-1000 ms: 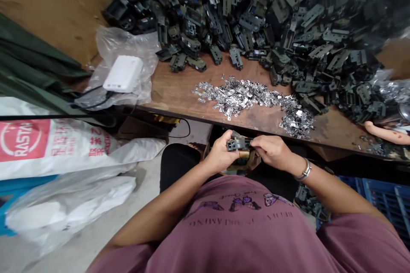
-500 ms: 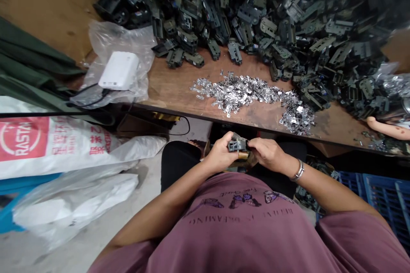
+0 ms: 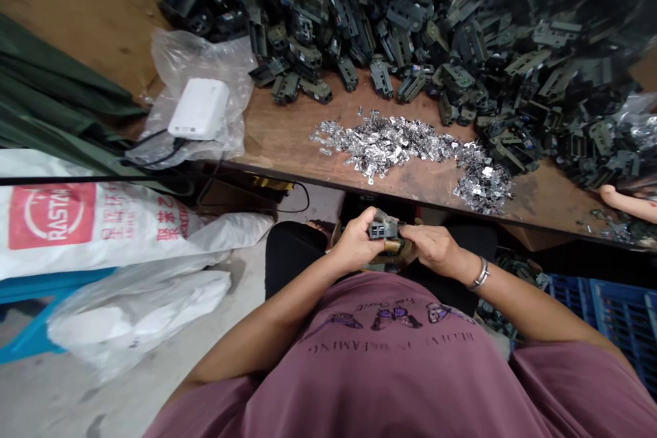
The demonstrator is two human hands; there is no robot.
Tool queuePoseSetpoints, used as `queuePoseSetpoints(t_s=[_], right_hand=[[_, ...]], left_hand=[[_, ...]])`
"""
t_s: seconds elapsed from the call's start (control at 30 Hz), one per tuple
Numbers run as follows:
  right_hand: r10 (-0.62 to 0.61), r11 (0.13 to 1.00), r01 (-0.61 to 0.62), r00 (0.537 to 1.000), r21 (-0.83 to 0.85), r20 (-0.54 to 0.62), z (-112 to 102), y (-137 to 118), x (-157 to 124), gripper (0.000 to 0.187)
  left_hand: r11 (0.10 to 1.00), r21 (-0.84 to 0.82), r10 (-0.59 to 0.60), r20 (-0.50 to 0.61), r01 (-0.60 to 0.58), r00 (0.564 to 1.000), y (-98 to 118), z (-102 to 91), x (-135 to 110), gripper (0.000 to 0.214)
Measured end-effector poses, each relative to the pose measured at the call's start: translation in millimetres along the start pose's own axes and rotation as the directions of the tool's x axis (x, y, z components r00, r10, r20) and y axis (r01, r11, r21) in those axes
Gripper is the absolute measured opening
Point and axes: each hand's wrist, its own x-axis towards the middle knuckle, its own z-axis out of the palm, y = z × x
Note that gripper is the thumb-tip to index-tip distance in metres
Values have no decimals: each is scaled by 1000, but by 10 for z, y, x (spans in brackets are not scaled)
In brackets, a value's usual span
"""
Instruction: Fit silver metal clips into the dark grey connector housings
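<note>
My left hand [image 3: 358,245] is closed around a dark grey-green plastic housing [image 3: 384,228] with rectangular openings, held low over my lap just in front of the table edge. At the housing's right end, my right hand [image 3: 435,248] has its fingers pressed together. Whatever those fingertips may pinch is too small and hidden to make out. A brownish-gold piece [image 3: 393,246] shows just below the housing, between the hands. Beyond them on the table lies a heap of small shiny metal clips [image 3: 382,144]. Behind it rises a large pile of similar dark green plastic housings [image 3: 405,10].
The wooden table [image 3: 277,140] carries a white box with a cable [image 3: 199,109] on clear plastic at left. A printed white sack [image 3: 123,219] and a blue stool [image 3: 41,321] stand at left. Blue crates [image 3: 621,315] are at lower right. Another person's arm [image 3: 629,205] reaches in at right.
The whole view has shifted slightly, so things sit a little further right. Both hands stay at the housing, with the right fingers still at its right end.
</note>
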Motion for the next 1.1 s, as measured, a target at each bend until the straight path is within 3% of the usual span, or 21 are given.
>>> queuePoseSetpoints(t_s=[0.13,0.33,0.4,0.47,0.5,0.57,0.6,0.7,0.87,0.97,1.03,1.1], right_hand=[[100,994,-96,992,54,-75,61,-42,-55,41],[227,973,-214,956,89,-187,60,-111,38,21],[340,937,-310,916,163,-214,54,-126,54,15],[539,825,-451,809,340,-234,57,-138,57,17],[641,730,-505,740,460,-204,61,-143,60,21],[782,480,-559,622,676,-41,79,-156,78,29],[808,353,-568,585,743,63,92,-162,95,32],[803,90,-550,533,830,266,146,-173,164,36],[762,-124,-444,530,887,372,212,-137,215,42],[729,-116,-460,563,880,390,193,-114,193,49],[718,25,-509,608,860,339,164,-106,197,50],[658,256,-562,697,786,284,121,-78,248,46]], left_hand=[[1000,-27,-13,-18,13,1000,-17,-39,6,34],[1000,-5,6,-2,-6,1000,1,-19,-19,37],[1000,-14,11,-12,-11,1000,4,-18,-29,38],[1000,-22,13,-31,-14,999,12,-24,-41,39],[1000,-22,14,-40,-15,999,17,-27,-48,40],[1000,-19,20,-52,-21,998,27,-21,-61,43],[999,-16,27,-55,-28,998,27,-12,-66,44],[998,-25,51,-65,-53,997,-11,36,-73,48],[992,-73,99,-76,-104,992,-97,20,-73,44],[986,-163,45,112,-27,993,-42,-92,-84,58],[960,-267,-22,245,89,969,17,-156,-89,64],[921,-327,-119,284,213,951,60,-175,-81,58]])
